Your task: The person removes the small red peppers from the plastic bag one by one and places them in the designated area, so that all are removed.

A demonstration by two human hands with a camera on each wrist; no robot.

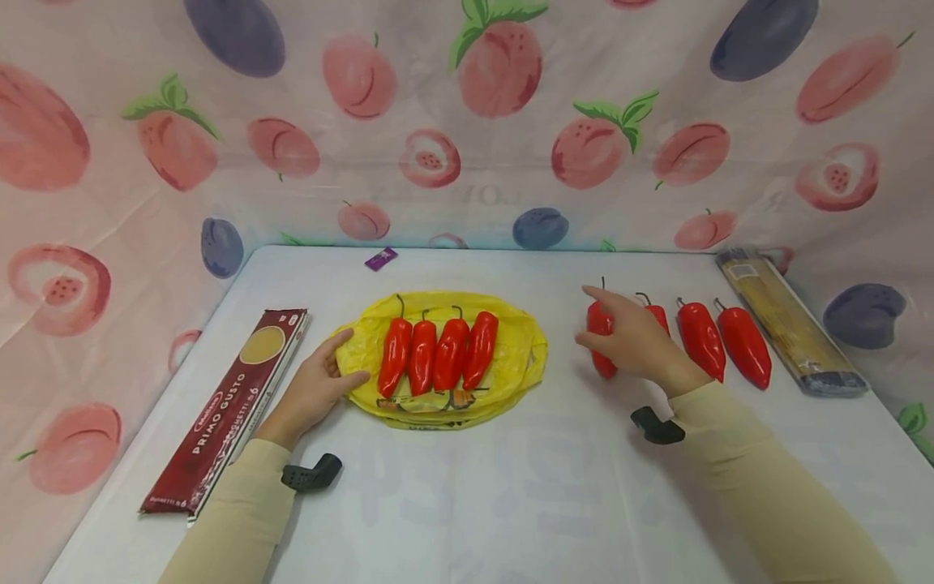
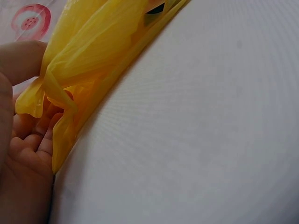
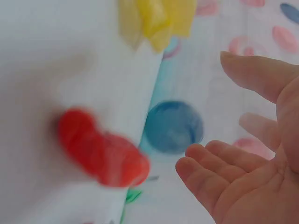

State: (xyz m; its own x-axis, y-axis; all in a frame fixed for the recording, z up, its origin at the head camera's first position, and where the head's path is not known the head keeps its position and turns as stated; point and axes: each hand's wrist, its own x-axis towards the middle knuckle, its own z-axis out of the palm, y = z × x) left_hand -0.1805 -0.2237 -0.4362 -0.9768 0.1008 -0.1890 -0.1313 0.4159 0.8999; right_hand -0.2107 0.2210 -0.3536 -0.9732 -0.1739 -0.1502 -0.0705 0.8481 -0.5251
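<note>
White table [image 1: 540, 503] before a fruit-print backdrop [image 1: 430, 85]: four red peppers [image 1: 451, 353] lie side by side on the yellow bag [image 1: 524, 349], four loose peppers [image 1: 744, 345] on the tabletop to its right, so by count the work looks about half done. Left hand [image 1: 310, 397] grasps the bag's left edge, plastic caught between its digits; right hand [image 1: 629, 334] is unclenched and empty, fingers extended, near the leftmost loose pepper [image 1: 601, 319], no contact evident in the right wrist view. Spaghetti packet [image 1: 226, 414] lies left of the bag.
</note>
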